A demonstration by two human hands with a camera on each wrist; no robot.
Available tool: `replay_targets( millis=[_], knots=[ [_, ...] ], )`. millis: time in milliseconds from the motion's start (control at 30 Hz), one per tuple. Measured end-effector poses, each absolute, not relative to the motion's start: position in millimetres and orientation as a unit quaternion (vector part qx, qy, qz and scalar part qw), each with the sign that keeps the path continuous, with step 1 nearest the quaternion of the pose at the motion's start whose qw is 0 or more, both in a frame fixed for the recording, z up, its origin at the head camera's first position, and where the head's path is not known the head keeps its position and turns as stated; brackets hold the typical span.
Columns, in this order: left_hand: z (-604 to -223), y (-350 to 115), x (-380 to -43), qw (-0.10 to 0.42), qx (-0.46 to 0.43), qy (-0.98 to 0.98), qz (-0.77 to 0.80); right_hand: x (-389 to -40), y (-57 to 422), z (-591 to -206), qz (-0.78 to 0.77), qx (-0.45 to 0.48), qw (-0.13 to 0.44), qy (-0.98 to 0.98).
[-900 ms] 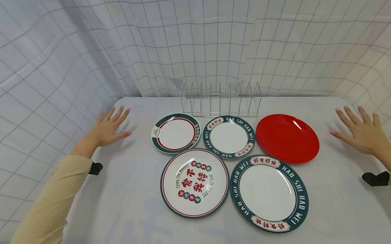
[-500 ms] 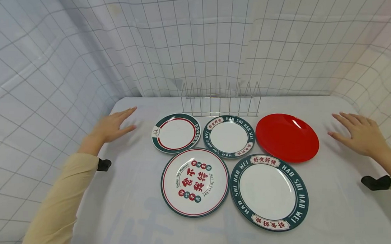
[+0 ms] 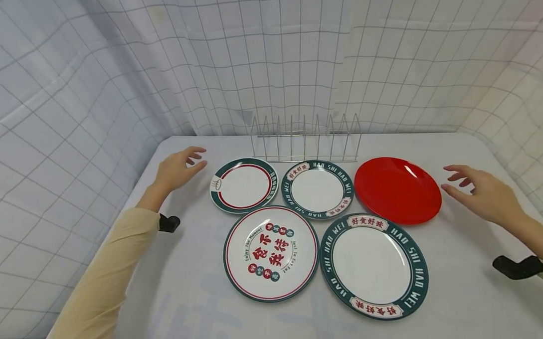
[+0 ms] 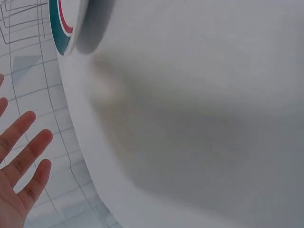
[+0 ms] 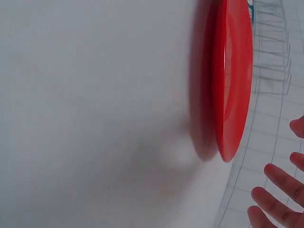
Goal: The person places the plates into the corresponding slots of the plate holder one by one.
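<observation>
One empty left hand [image 3: 174, 169], fingers loosely bent, hovers at nine o'clock from the smaller red-ringed plate [image 3: 244, 186]; the right hand [image 3: 489, 197], likewise empty and half-curled, at three o'clock from the red plate [image 3: 397, 191].

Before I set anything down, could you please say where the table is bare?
The table is bare between the left sleeve and the plate with central red characters, and right of the large green-rimmed plate. It is crowded where both, two small plates and the red plate cluster before the wire rack.
</observation>
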State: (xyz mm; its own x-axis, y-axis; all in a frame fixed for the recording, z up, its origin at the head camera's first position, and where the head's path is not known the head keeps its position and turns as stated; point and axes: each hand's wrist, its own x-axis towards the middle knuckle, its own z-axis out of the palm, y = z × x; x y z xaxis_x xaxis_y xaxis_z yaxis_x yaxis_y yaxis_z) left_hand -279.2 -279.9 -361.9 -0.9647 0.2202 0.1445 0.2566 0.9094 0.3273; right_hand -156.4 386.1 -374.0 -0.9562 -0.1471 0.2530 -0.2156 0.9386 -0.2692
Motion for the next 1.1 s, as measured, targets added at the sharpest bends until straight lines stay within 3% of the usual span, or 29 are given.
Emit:
replay_targets(
  millis=[733, 1100],
  knots=[
    [-359, -195, -322, 0.037, -0.122, -0.904, -0.407, -112, 334, -376, 0.256, 0.130, 0.069, -0.955],
    [-365, -176, -340, 0.053, -0.146, -0.882, -0.446, -100, 327, -380, 0.291, 0.137, -0.078, -0.944]
  ],
)
